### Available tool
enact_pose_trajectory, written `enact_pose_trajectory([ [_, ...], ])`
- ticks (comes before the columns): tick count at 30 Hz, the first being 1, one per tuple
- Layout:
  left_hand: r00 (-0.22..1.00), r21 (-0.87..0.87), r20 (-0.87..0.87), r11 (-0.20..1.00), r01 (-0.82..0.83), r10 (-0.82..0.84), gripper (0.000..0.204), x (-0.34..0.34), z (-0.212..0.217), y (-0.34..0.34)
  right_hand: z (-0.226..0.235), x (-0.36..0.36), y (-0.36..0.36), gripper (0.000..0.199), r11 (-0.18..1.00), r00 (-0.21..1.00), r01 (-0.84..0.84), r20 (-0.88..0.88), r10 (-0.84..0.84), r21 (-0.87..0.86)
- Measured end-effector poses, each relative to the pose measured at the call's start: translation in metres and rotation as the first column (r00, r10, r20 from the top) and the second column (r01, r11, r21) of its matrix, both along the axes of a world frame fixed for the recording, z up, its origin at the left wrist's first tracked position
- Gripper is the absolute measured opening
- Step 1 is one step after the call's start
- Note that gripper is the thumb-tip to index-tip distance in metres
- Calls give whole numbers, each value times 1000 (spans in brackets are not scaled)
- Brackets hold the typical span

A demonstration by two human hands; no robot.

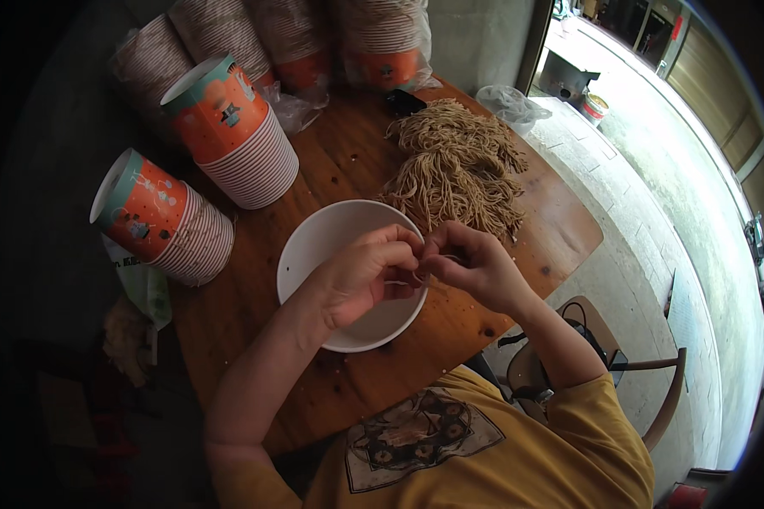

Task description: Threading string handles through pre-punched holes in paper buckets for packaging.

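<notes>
My left hand (367, 276) and my right hand (471, 265) meet over the right rim of a white bowl (314, 246) on a round wooden table (382, 382). Both pinch the same few thin tan noodle strands (416, 276) between their fingertips. Just beyond my hands lies a large loose pile of brownish dried noodles (454, 165). The inside of the bowl looks bare where my left hand does not cover it.
Stacks of orange and teal paper cups lie on their sides at the left (165, 216) and upper left (233, 131), with more stacks in plastic wrap (382, 38) at the back. A small black object (405, 102), a plastic bag (511, 103), a wooden chair (603, 356).
</notes>
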State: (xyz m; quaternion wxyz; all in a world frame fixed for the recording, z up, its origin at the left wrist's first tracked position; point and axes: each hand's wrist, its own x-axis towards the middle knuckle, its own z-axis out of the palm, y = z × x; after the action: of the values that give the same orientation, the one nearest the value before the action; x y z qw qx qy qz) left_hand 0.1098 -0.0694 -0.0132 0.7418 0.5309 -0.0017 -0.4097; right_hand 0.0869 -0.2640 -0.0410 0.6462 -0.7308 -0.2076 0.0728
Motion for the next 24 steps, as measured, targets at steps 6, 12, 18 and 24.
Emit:
enact_pose_trajectory([
  [6, 997, -66, -32, 996, 62, -64, 15, 2, 3, 4, -5, -2, 1, 8, 974, 983, -47, -164, 84, 221],
  [12, 992, 47, 121, 998, 34, -39, 22, -20, 5, -3, -5, -13, -1, 9, 981, 961, -14, -269, 67, 193],
  [18, 975, 79, 215, 996, 49, -65, 25, -23, -2, -2, 5, -11, -8, 16, 987, 910, -51, -401, 109, 152],
  [24, 985, 97, 166, 995, 37, -53, 20, -24, -1, -1, 4, -14, -10, 16, 982, 883, -50, -451, 128, 182],
])
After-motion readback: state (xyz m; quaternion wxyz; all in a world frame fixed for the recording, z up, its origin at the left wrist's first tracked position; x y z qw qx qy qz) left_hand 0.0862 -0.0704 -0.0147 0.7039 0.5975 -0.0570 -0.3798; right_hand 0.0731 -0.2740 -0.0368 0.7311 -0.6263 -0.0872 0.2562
